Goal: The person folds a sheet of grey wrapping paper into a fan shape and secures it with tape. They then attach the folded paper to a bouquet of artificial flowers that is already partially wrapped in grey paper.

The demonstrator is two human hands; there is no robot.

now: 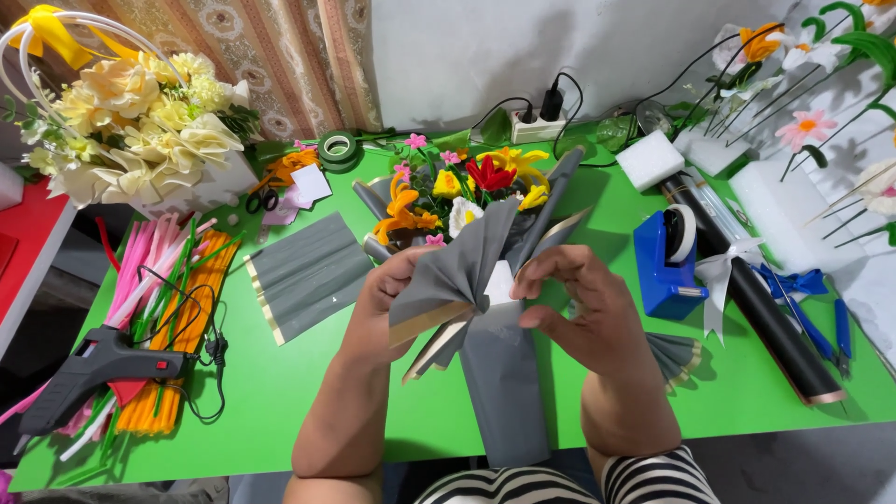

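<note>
A small bouquet of handmade flowers (455,191), yellow, orange, red and pink, lies on the green table (280,392) wrapped in grey paper (499,373) with a gold edge. My left hand (387,289) grips the gathered, pleated grey paper at the bouquet's left side. My right hand (579,303) pinches the paper folds at the right of the gather, next to a white patch in the middle. A second folded grey fan (674,355) peeks out behind my right wrist.
A black glue gun (93,371) and coloured pipe cleaners (173,308) lie at left, with a pleated grey sheet (308,275) beside them. A blue tape dispenser (667,257), black paper roll (770,327), white ribbon and blue pliers sit at right. A cream flower basket (140,121) stands far left.
</note>
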